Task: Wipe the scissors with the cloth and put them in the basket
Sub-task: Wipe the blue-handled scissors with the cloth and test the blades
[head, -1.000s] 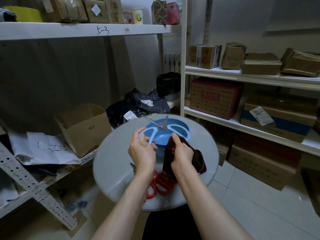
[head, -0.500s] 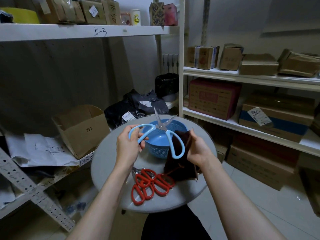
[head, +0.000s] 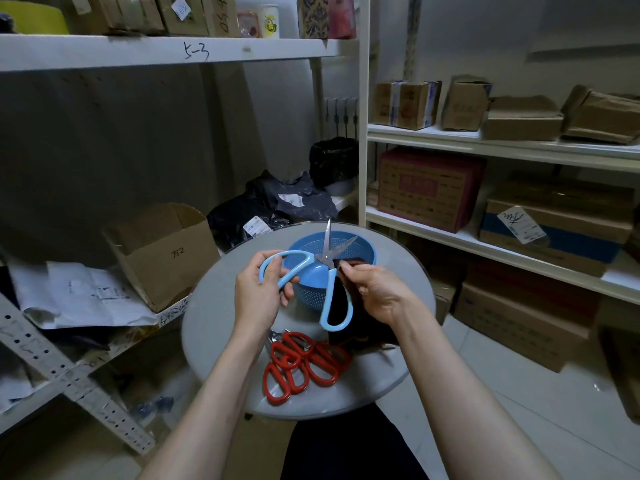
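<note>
A pair of blue-handled scissors is held spread apart above the round grey table, blades pointing up and away. My left hand grips the left handle loop. My right hand holds a dark brown cloth and presses it against the scissors near the pivot; the cloth hangs down behind the right handle. The blue perforated basket sits on the table just behind the scissors; nothing shows in the part of it I can see. Several red-handled scissors lie piled on the table's near side.
An open cardboard box and loose papers lie on the low shelf to the left. Black plastic bags sit behind the table. White shelving with cartons runs along the right. Tiled floor lies at lower right.
The scissors turned from lying across the basket to blades pointing up. My right hand moved the cloth up from below the handle to the pivot area.
</note>
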